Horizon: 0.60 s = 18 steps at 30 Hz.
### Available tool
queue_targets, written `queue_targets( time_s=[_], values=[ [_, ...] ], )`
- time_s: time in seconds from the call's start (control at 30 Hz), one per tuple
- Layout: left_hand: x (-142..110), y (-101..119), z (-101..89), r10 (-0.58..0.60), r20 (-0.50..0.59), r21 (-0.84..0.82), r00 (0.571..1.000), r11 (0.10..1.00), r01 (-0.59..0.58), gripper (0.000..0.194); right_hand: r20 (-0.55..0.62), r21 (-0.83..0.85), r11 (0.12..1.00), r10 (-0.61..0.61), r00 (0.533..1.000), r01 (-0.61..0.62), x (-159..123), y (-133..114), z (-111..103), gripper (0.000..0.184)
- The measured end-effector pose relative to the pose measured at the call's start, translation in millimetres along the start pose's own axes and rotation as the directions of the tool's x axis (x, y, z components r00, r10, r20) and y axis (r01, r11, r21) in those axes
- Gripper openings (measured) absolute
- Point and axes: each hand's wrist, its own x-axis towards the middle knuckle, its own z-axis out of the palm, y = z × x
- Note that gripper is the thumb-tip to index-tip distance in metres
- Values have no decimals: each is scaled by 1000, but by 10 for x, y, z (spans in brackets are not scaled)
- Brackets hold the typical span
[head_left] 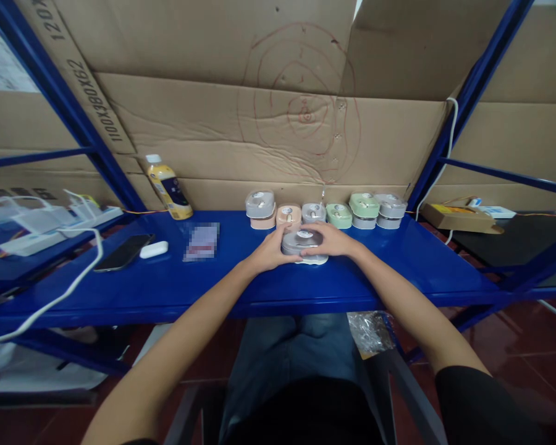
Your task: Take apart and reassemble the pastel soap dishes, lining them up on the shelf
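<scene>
My left hand (272, 250) and my right hand (332, 240) are wrapped round the two sides of a small grey plastic box (301, 238) with a clear lid and a round sticker on top. A white edge (319, 260) shows below the box; I cannot tell whether it belongs to it. Right behind my hands stands a row of similar boxes: an orange one (288, 216), a grey one (313, 212) and a green one (338, 216). My fingers partly cover the held box.
Stacked boxes flank the row, a grey one (260, 205) at left, green (364, 204) and grey (390, 207) ones at right. On the blue table (241, 290) are a drink bottle (170, 190), a blurred-out packet (202, 241), a white earbud case (154, 250) and a phone (124, 253). Cardboard (189, 123) stands behind.
</scene>
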Motion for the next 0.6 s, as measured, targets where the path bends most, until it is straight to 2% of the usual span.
queue_targets(
  time_s=[0.27,0.47,0.6],
  values=[
    [-12,48,-22,72,33,15,997,997,-72,98,10,-54,997,48,999,-47,-15,-61,-5,83],
    [-44,85,-45,148,99,89,984,984,-157,98,54,38,999,5,999,-8,-29,-74,-17,77],
    [-74,86,-30,164,145,148,976,971,-185,88,54,-19,1000,-6,999,7,-37,-38,-9,85]
  ],
)
